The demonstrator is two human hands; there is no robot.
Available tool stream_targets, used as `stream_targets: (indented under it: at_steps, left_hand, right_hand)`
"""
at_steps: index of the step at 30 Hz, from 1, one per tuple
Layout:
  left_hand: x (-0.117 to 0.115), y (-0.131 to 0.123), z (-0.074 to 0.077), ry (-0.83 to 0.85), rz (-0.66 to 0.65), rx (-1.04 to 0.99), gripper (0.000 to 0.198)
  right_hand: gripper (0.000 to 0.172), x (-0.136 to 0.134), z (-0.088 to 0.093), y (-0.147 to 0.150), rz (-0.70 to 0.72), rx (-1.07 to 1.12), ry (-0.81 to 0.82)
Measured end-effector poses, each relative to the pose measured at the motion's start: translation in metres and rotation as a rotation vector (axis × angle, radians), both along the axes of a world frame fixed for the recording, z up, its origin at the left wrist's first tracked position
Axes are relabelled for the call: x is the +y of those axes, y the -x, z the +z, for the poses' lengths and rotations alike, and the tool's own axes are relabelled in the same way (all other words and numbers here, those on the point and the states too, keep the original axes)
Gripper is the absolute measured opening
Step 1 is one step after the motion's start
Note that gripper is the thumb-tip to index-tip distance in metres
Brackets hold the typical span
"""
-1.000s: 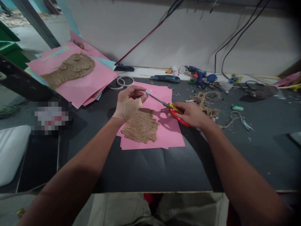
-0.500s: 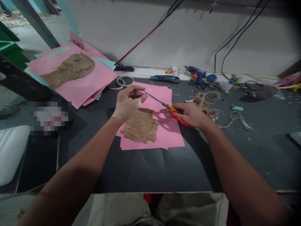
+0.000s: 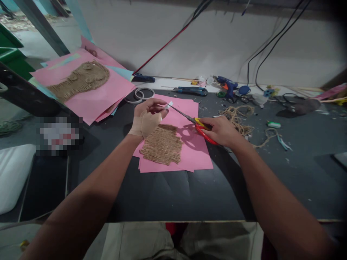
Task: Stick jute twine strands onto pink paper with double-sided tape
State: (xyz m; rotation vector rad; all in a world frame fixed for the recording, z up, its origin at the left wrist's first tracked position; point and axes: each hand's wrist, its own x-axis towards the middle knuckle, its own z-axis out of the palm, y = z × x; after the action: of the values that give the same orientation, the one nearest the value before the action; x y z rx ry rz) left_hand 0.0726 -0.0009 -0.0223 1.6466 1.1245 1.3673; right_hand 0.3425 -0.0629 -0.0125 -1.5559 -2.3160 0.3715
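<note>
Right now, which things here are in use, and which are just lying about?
In use: left hand, right hand, red scissors, white scrap, twine mat, pink paper.

Lying about: glue gun, loose twine, tape rolls, blue tool.

Blue glue gun, loose jute twine, tape roll

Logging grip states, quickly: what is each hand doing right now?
Left hand: grip curled, cannot tell if holding anything.
Right hand: closed, holding red-and-yellow-handled steel scissors.

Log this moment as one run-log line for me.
right hand: holding red-handled scissors | left hand: bandaged, beside white scrap at blade tip | below: jute twine mat on pink paper
</note>
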Motion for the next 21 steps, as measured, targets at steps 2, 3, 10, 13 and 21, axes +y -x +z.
stream_targets:
  at_steps: [2,3,10,13,21]
  left_hand:
    - [0.002,0.002,-0.004,-0.016,0.017,0.027,0.017]
    - [0.003,0.003,-0.006,-0.03,0.029,0.046,0.016]
    - [0.01,0.011,-0.012,-0.107,0.203,0.246,0.011]
    - [0.009,0.012,-0.008,-0.12,0.188,0.215,0.007]
    - [0.0,0.009,-0.005,-0.017,-0.093,0.19,0.009]
  right_hand:
    - [0.04,0.0,0.0,0.0,-0.002,-0.01,-0.016]
    - [0.039,0.0,0.0,-0.001,0.0,-0.021,-0.025]
    - [0.03,0.001,-0.005,0.0,-0.005,-0.112,-0.091]
    - [0.03,0.001,-0.005,-0.001,-0.035,-0.143,-0.095]
    - [0.035,0.001,-0.003,0.0,-0.085,-0.176,-0.06]
